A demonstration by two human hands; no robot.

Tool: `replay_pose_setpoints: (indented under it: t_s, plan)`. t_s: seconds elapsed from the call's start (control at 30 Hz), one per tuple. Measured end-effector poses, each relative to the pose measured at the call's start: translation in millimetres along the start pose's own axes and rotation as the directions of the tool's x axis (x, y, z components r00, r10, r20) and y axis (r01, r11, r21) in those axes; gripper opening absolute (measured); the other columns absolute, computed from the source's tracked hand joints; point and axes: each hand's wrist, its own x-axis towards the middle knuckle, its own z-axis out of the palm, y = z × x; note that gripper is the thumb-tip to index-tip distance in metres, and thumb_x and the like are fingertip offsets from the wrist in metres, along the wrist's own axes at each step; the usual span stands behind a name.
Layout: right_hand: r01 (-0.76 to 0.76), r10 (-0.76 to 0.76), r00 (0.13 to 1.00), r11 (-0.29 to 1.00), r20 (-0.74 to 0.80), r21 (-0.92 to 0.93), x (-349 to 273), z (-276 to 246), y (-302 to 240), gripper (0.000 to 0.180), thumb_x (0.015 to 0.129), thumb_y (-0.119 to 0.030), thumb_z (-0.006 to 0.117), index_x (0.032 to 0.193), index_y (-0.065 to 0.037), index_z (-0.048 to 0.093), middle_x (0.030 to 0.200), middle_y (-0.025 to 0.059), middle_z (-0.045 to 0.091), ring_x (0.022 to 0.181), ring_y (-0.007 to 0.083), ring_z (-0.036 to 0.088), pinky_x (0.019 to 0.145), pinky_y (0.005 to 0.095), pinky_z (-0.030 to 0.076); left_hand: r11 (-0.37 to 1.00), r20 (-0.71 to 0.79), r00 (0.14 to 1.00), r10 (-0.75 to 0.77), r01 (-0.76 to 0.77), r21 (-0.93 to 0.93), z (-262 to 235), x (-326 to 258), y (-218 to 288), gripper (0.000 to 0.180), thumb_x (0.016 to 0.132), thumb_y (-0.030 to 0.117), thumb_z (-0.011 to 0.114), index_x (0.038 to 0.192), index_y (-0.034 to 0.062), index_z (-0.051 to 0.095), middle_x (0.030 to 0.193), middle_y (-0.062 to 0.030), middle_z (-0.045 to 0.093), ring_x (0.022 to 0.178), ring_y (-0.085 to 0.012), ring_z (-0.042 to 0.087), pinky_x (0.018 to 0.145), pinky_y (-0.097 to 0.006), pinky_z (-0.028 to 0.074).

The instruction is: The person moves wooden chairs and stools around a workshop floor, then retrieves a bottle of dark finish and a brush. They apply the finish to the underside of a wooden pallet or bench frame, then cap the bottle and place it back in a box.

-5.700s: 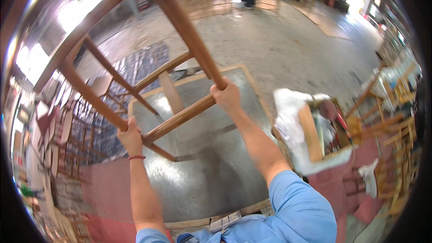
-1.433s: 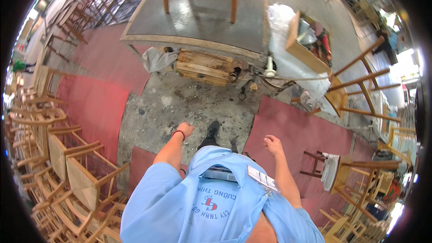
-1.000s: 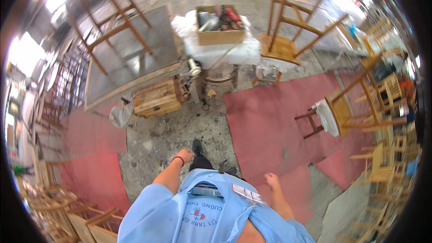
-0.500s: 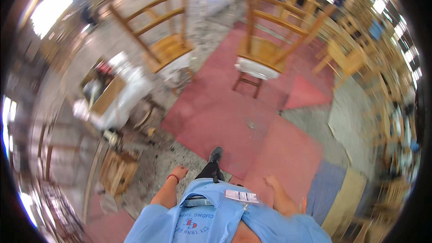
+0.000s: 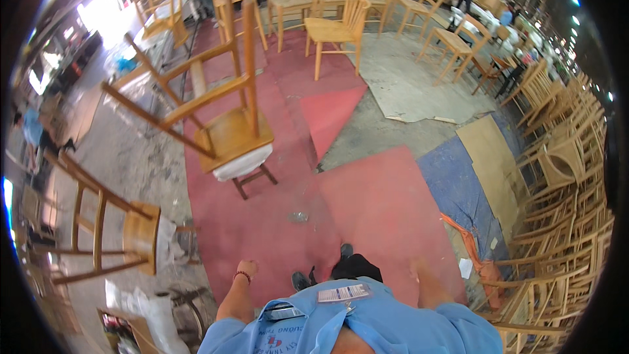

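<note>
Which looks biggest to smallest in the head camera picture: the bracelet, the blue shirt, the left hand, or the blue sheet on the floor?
1. blue shirt
2. blue sheet
3. left hand
4. bracelet

The shirt is nearest the camera, so it looks extra big.

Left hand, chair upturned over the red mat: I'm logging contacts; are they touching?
Apart: the head view shows red mat between the left hand and that chair.
</note>
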Motion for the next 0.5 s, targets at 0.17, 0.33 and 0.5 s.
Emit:
replay_pose_setpoints:
  t_s: [0.17,0.33,0.5]
  plan:
    - [-0.423,0.430,0.901,0.843,-0.056,-0.333,-29.4,11.8,44.3,0.026,0.089,-0.012,0.052,0.113,-0.007,0.061,0.085,0.0076,0.062,0.067,0.0226,0.056,0.051,0.0381,0.046,0.950,-0.121,0.972,0.200,-0.162,0.268,-135.5,115.1,28.1,0.027,0.083,0.032,0.060,0.105,0.0173,0.065,0.113,0.0011,0.063,0.110,-0.0200,0.054,0.085,-0.037,0.049]
    - [-0.401,0.449,0.893,0.813,0.016,-0.422,39.5,0.2,-12.9,0.026,0.087,-0.013,0.053,0.109,-0.003,0.062,0.086,0.0111,0.063,0.073,0.0258,0.059,0.061,0.0393,0.047,0.138,0.197,0.949,-0.245,0.235,-0.962,-223.1,194.7,92.8,0.026,0.083,0.027,0.062,0.102,0.0102,0.067,0.104,-0.0098,0.066,0.094,-0.0289,0.063,0.081,-0.043,0.051]
    - [0.206,-0.025,0.978,0.244,0.206,-0.948,157.0,-49.8,-200.6,0.027,0.085,-0.014,0.055,0.106,0.002,0.063,0.087,0.0145,0.065,0.079,0.0291,0.062,0.071,0.0405,0.049,0.973,0.049,0.977,0.205,-0.209,0.100,-292.1,245.6,115.7,0.022,0.084,0.023,0.062,0.100,0.0091,0.067,0.102,-0.0141,0.066,0.094,-0.0322,0.063,0.082,-0.044,0.051]
